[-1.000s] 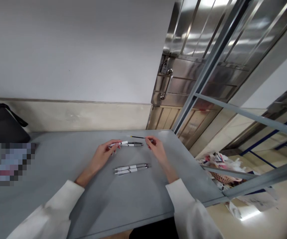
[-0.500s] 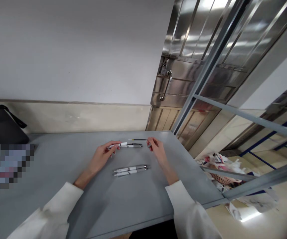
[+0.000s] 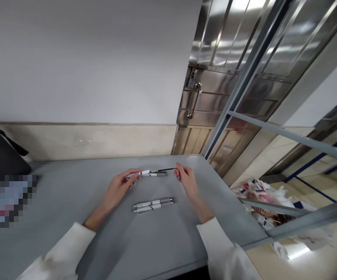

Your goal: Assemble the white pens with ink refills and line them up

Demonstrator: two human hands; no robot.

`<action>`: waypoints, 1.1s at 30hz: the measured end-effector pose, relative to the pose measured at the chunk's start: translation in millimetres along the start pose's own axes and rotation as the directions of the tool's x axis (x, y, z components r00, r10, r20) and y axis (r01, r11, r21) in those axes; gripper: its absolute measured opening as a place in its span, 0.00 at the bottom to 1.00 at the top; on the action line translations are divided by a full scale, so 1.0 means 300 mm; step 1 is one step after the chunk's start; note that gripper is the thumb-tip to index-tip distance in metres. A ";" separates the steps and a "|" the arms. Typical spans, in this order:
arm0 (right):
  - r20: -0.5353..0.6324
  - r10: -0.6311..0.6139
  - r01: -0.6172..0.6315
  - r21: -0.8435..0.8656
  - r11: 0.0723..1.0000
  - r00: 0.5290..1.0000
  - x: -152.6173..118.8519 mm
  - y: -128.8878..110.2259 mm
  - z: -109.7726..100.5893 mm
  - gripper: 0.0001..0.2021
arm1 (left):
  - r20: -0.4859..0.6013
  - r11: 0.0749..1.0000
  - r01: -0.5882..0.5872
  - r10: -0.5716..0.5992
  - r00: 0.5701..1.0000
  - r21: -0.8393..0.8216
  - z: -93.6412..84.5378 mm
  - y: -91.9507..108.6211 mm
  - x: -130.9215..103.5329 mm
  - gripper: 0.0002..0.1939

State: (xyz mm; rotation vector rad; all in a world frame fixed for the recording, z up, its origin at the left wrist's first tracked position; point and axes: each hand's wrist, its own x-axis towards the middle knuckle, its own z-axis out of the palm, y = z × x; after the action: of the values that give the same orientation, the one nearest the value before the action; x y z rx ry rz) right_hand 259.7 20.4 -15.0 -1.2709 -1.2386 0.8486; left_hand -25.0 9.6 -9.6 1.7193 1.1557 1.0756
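Observation:
My left hand [image 3: 124,182] is closed around a white pen barrel [image 3: 145,172], its end pointing right. Between thumb and fingers, my right hand [image 3: 186,177] pinches one end of a thin dark pen refill [image 3: 166,169]. The refill's yellowish end lies at the barrel's mouth; whether it is inside I cannot tell. Just below them a white pen with a dark tip [image 3: 157,174] rests on the table, partly hidden by my left fingers. Closer to me, two white pens [image 3: 153,205] lie side by side, silver tips to the right.
The grey table [image 3: 104,241] meets a wall on its far side. A black bag [image 3: 3,151] and a blurred patch are at the left. Along the right edge stands a metal frame post [image 3: 227,116], with a basket and plastic bags [image 3: 266,194] beyond it.
My right hand has lifted the refill off the table and brought its left end to the barrel in my left hand. The left hand has hardly moved.

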 end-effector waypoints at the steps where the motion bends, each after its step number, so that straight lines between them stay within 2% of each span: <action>1: -0.001 0.003 -0.003 0.002 1.000 1.000 -0.001 -0.002 0.001 0.30 | 0.001 1.000 0.002 -0.002 1.000 -0.004 0.000 0.000 0.000 0.22; 8: 0.004 0.006 -0.006 0.023 1.000 1.000 -0.001 -0.008 0.003 0.31 | 0.027 0.999 -0.006 0.007 1.000 -0.042 0.005 -0.008 0.002 0.23; 20: 0.017 0.006 -0.007 0.068 0.998 1.000 -0.011 -0.021 0.007 0.30 | -0.010 0.999 -0.007 0.006 1.000 -0.038 0.007 0.003 0.000 0.23; 33: 0.024 0.015 -0.015 0.030 0.999 1.000 -0.018 -0.038 0.008 0.31 | -0.007 0.999 -0.008 0.008 1.000 -0.034 0.006 -0.002 0.003 0.24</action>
State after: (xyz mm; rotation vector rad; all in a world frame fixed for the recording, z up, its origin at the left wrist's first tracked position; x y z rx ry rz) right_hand 254.4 13.8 -5.5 -1.2506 -1.2324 0.8924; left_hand -23.3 10.4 -10.5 1.6965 1.1301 1.1008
